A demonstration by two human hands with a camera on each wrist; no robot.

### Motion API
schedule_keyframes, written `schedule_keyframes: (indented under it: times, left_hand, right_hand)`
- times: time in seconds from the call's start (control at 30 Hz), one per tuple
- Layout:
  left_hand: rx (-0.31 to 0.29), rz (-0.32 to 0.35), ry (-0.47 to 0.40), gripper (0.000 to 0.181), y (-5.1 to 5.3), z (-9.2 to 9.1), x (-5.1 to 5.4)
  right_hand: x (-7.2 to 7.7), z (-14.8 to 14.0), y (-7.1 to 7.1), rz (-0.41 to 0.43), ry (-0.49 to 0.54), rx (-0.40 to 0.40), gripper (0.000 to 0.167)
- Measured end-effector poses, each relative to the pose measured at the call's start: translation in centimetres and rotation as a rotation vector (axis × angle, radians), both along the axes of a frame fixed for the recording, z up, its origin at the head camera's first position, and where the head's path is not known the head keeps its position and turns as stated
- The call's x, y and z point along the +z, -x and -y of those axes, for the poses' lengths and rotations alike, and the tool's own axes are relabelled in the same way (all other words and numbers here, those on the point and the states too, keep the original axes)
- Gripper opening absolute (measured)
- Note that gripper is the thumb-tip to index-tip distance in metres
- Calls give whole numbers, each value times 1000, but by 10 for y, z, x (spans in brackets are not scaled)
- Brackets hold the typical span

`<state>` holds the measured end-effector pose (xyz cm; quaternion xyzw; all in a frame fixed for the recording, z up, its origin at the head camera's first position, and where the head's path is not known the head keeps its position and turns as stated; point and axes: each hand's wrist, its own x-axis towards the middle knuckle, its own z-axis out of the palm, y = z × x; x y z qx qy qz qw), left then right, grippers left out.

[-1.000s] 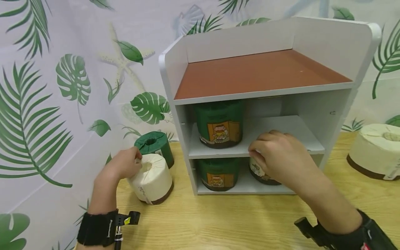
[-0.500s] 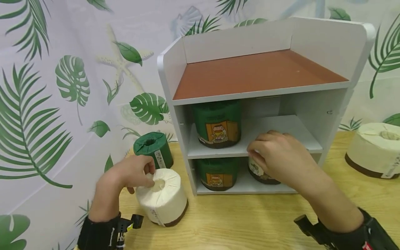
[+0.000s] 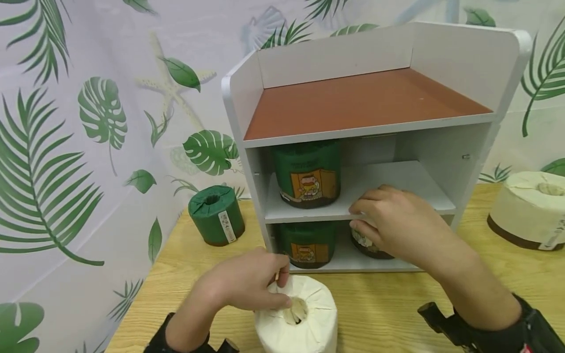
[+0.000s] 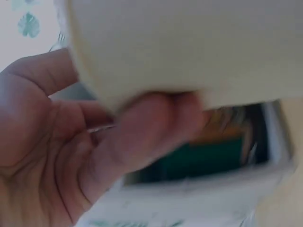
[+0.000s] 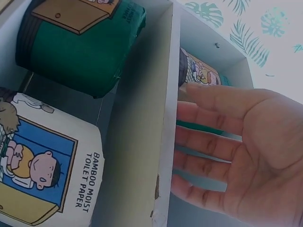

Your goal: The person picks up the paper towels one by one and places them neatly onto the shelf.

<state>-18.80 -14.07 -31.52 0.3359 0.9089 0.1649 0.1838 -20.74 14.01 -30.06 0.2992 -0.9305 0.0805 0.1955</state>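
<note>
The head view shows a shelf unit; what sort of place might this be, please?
Probably a staged practice corner, perhaps mimicking a shop display: a leafy backdrop, one shelf unit and wrapped toilet rolls.

The pale wall behind and to the left carries a print of green palm fronds, split leaves and small single leaves, with a faint starfish and seashell among them. The surface is yellowish wood grain, its left edge slanting along the wall. On it stands a white shelf with a red-brown top, raised sides and back, and two open levels below. One board's edge is chipped. Light falls soft and fairly even, dimmer inside the shelf.
</note>
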Motion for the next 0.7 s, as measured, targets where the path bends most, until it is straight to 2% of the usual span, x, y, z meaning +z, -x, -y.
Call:
schedule_keyframes:
  times: [0.1, 0.17, 0.23, 0.3, 0.4, 0.47, 0.53, 0.63, 0.7]
  left_hand:
    - [9, -23, -75, 18, -1, -16, -8]
    - [53, -31, -136, 16, -2, -25, -15]
    - [103, -72, -182, 14, -1, -33, -20]
    - [133, -119, -210, 13, 0, -39, -24]
    - [142, -151, -196, 16, -2, -45, -27]
    - [141, -153, -162, 20, -5, -44, -23]
    - [153, -148, -128, 23, -11, -40, -16]
    - [163, -145, -123, 23, -20, -37, -8]
    - [148, -136, -122, 22, -26, -38, -6]
  right_hand:
    - [5, -1, 0, 28, 55, 7, 12]
    - [7, -2, -2, 18, 103, 33, 6]
    - [8, -3, -6, -6, 159, 99, 2]
    - [5, -4, -13, 0, 202, 194, 8]
    - [-8, -7, -24, 118, 202, 290, 9]
    - [-18, -9, -28, 222, 177, 282, 6]
    - [-25, -12, -28, 289, 142, 253, 7]
    - [-31, -16, -23, 383, 114, 234, 14]
    - [-32, -19, -20, 469, 100, 245, 17]
